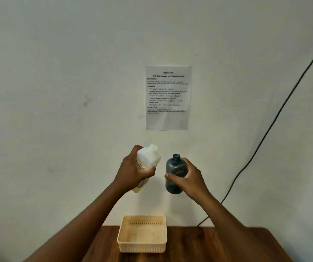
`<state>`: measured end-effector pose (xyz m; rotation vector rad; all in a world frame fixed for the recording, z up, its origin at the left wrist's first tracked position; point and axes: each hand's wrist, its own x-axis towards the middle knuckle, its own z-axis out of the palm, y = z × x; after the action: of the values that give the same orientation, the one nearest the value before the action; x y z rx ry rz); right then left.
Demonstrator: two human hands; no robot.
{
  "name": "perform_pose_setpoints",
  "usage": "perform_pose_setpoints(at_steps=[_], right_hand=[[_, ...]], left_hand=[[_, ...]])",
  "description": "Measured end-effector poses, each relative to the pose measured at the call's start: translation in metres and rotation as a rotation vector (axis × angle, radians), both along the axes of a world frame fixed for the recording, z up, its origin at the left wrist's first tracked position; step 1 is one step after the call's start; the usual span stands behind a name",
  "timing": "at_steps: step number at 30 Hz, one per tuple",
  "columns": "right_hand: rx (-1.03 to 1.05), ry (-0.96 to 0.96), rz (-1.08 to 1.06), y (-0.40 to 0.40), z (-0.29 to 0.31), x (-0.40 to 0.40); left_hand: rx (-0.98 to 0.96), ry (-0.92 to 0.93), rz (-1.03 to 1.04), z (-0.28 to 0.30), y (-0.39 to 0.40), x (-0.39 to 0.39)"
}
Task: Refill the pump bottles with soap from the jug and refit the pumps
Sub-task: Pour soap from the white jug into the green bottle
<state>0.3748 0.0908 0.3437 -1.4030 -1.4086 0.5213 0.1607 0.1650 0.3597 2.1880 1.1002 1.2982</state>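
Head view, nearest item first: a brown wooden table [199, 242] at the bottom edge. On it, at about 6 o'clock, a cream plastic basket [125, 231] with slotted walls, sitting open side up near the table's far edge.

Above the basket, both forearms reach forward and up from 7 and 5 o'clock. The left hand [133, 171] is wrapped around the middle of a white jug [150, 156], fingers curled tight against its labelled side; the jug tilts with its neck toward 1 o'clock, cap end uppermost. The right hand [186, 176] grips a dark smoky-blue bottle [174, 167], thumb pressed across the front, fingers closed behind it. The bottle stands upright in the air, its neck open with no pump on it, just beside the jug at 3 o'clock of it; the two are not touching.

Farthest: a pale wall [57, 91]. A printed sheet [168, 120] hangs at 12 o'clock above the hands. A dark cable [276, 118] runs diagonally from 2 o'clock down behind the table.
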Motion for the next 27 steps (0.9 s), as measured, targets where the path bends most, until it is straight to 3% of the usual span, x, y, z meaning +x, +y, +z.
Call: perform_pose_setpoints(at_steps=[13, 27], right_hand=[[0.007, -0.044, 0.020, -0.002, 0.031, 0.015], [-0.002, -0.067, 0.031, -0.001, 0.043, 0.018]], left_hand=[[0.102, 0.341, -0.083, 0.064, 0.006, 0.009], [0.307, 0.572, -0.041, 0.094, 0.004, 0.027]])
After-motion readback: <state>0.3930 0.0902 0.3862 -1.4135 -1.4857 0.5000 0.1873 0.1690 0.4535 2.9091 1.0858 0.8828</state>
